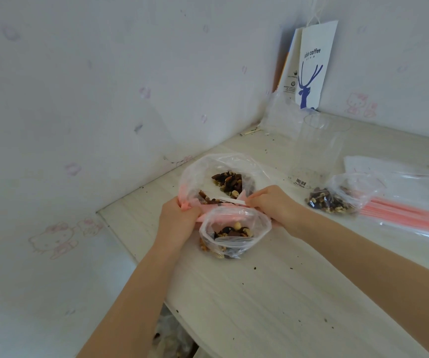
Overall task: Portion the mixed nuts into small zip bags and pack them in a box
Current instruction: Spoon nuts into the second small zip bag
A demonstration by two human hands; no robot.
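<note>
A large clear zip bag [203, 169] with a pink strip stands open on the table, with mixed nuts [228, 182] inside. In front of it a small zip bag [236, 236] sits open and partly filled with nuts. My left hand [178, 220] grips the pink zip edges at the left. My right hand [275, 202] pinches a white spoon-like handle [230, 200] and the zip edges at the right. Another small bag of nuts [337, 197] lies to the right.
A stack of unused zip bags [401, 210] with pink strips lies at the right. A clear plastic cup [316, 151] stands behind. A white paper coffee bag [314, 65] leans in the wall corner. The table [272, 293] edge runs along the left, near the wall.
</note>
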